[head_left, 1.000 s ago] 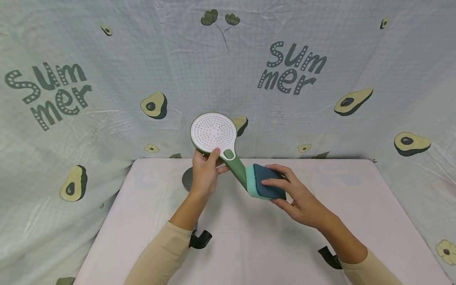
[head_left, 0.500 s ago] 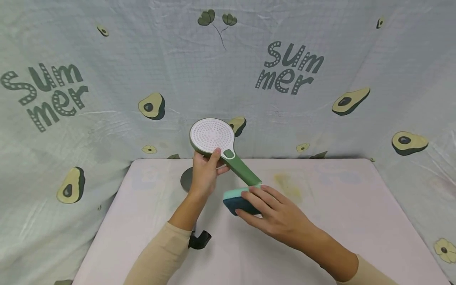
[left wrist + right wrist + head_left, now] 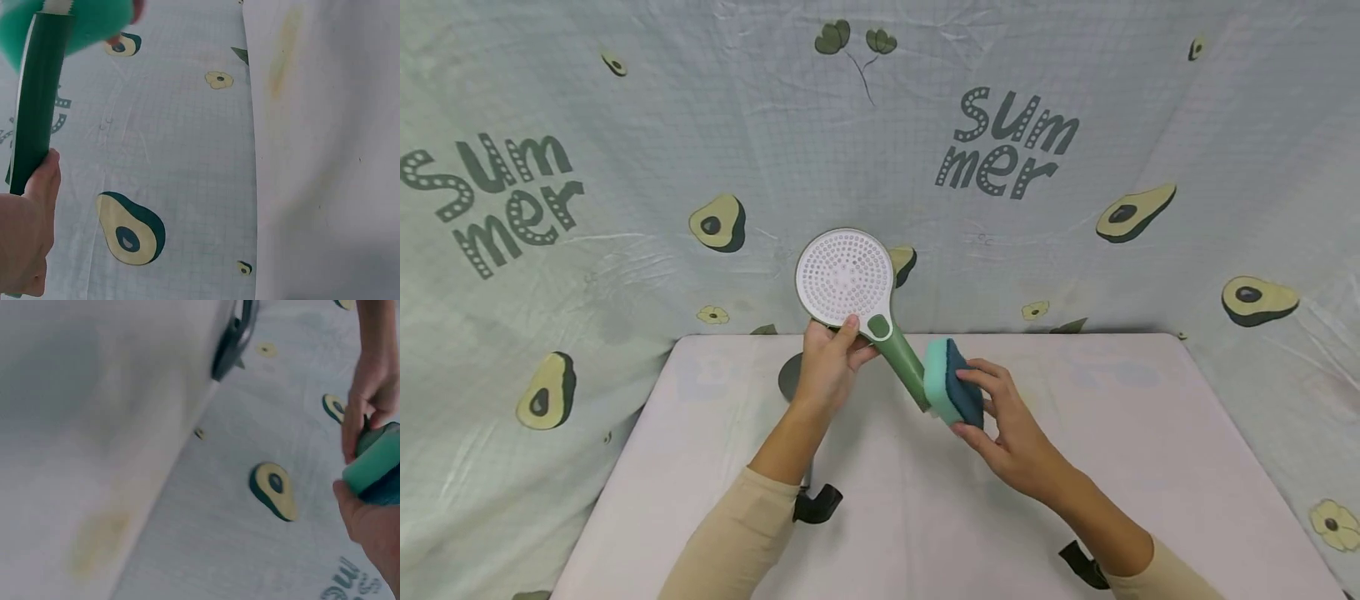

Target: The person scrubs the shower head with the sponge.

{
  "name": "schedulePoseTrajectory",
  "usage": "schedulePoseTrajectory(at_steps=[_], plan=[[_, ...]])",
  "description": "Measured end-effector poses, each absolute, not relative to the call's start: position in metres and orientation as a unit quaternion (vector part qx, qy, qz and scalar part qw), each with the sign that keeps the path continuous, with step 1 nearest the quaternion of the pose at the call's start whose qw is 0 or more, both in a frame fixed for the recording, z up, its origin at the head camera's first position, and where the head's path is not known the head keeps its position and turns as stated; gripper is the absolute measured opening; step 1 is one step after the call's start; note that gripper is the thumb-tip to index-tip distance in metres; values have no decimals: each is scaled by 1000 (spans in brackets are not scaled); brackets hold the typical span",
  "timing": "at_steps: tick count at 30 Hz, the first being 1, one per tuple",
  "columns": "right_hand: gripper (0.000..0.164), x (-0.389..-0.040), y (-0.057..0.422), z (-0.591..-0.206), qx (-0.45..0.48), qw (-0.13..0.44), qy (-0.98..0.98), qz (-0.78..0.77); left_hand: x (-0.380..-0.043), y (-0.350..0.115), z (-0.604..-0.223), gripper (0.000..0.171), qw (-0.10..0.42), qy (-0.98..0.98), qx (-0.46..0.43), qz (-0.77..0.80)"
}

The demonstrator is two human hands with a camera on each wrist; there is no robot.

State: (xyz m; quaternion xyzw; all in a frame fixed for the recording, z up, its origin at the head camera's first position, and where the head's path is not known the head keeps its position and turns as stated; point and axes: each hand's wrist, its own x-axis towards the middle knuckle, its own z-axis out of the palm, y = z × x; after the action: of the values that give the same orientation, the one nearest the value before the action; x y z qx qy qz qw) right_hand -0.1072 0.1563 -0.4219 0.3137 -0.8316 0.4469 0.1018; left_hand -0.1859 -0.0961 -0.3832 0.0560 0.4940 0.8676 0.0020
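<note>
The shower head [image 3: 847,277] is gripped at its neck by the left hand [image 3: 829,364] (face up, steadied) so the sponge [image 3: 952,382], pinched by the right hand [image 3: 1011,433], is pressed against the handle [image 3: 904,364]

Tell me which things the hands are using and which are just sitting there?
Being used:
- shower head, gripped by the left hand
- sponge, held by the right hand against the green handle

Just there:
- table with a yellowish stain
- avocado cloth
- black clips
</note>
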Motion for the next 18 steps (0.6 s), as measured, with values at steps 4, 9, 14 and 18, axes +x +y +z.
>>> schedulePoseTrajectory(at_steps=[4, 9, 14, 18], plan=[[69, -111, 157, -436, 322, 51, -793, 515, -187, -95, -383, 43, 14, 461, 66, 885], [72, -117, 165, -429, 332, 79, -787, 514, -189, -94, -383, 52, 7, 464, 73, 883], [76, -121, 170, -419, 352, 107, -779, 508, -190, -94, -385, 62, 20, 477, 75, 876], [76, -121, 170, -416, 353, 109, -781, 502, -190, -96, -387, 63, 55, 443, 91, 890]])
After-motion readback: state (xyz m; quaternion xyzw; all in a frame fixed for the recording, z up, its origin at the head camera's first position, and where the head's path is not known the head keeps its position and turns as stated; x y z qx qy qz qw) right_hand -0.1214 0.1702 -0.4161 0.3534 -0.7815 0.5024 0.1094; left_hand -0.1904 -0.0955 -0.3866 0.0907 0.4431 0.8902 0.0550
